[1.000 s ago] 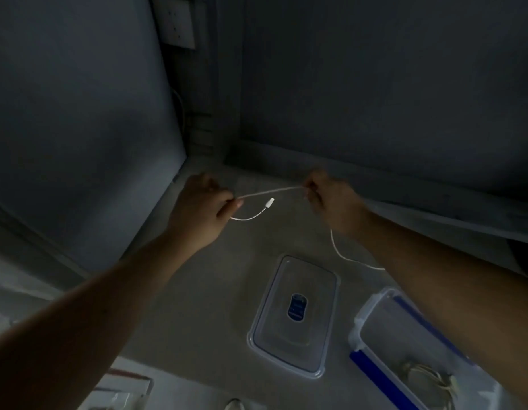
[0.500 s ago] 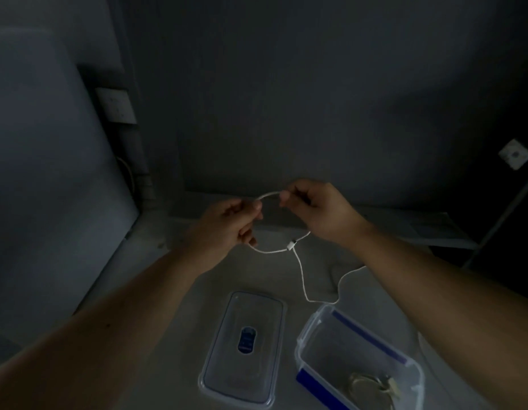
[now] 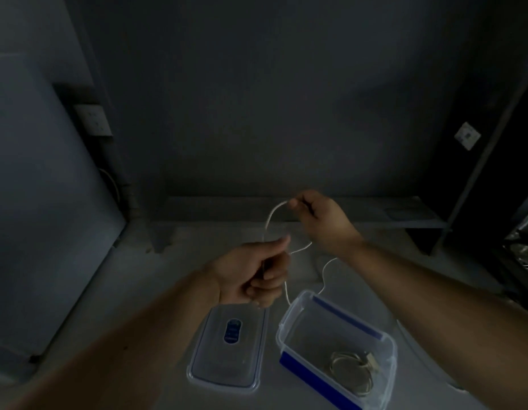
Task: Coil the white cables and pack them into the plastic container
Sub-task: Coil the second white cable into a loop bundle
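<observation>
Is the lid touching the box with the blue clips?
Apart. The head view shows a bare strip of table between the lid and the box.

White cable (image 3: 273, 216), blue-latched clear container (image 3: 330, 383)

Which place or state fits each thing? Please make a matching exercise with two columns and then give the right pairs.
Things:
1. lid
2. container
3. coiled cable
4. loose cable

Places or states:
A. held between the left hand and the right hand
B. lies inside the container
C. open, with blue clips
D. flat on the surface, left of the container

Pairs: 1-D, 2-C, 3-B, 4-A
</observation>
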